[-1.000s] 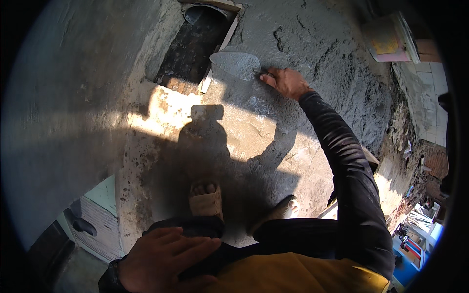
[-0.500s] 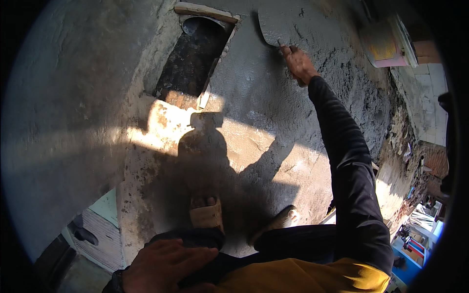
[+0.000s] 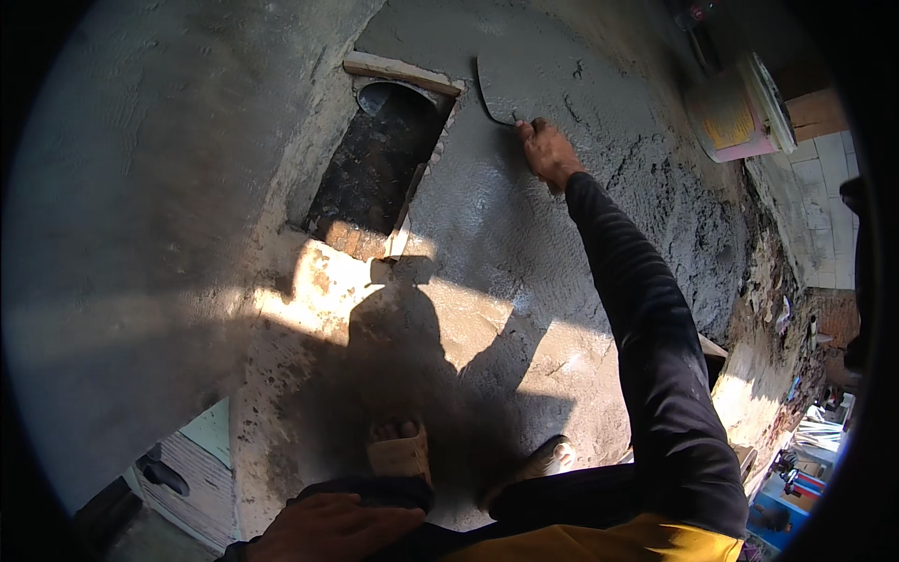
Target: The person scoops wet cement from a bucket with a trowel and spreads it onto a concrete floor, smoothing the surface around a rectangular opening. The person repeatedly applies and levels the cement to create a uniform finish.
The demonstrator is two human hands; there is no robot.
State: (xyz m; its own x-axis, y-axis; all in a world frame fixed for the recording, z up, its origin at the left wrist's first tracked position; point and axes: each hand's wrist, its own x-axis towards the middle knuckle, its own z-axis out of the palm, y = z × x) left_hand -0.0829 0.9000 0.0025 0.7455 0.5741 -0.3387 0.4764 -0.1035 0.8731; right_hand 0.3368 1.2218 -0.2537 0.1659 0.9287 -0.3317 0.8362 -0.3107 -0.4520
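My right hand [image 3: 548, 152] is closed round the handle of a trowel [image 3: 507, 92], with the arm stretched out ahead of me. The blade is smeared grey and lies on or just over the wet cement [image 3: 501, 201]; contact cannot be told. A dark curved line marks its left edge. Left of the trowel, a rectangular opening [image 3: 370, 173] in the floor has dark contents and a wooden strip [image 3: 398, 70] along its far edge. My left hand [image 3: 330, 526] rests on my left leg, fingers stretched out and holding nothing.
A whitish bucket [image 3: 735, 110] stands at the far right. Along the left runs a smooth grey wall [image 3: 140, 206]. A blue crate [image 3: 777, 506] with assorted items sits at the lower right. My sandalled feet stand on the floor, partly in shadow.
My right hand and the trowel have moved left across the cement, closer to the opening. The view has tilted up, showing more of the far cement. My left hand stays on the leg.
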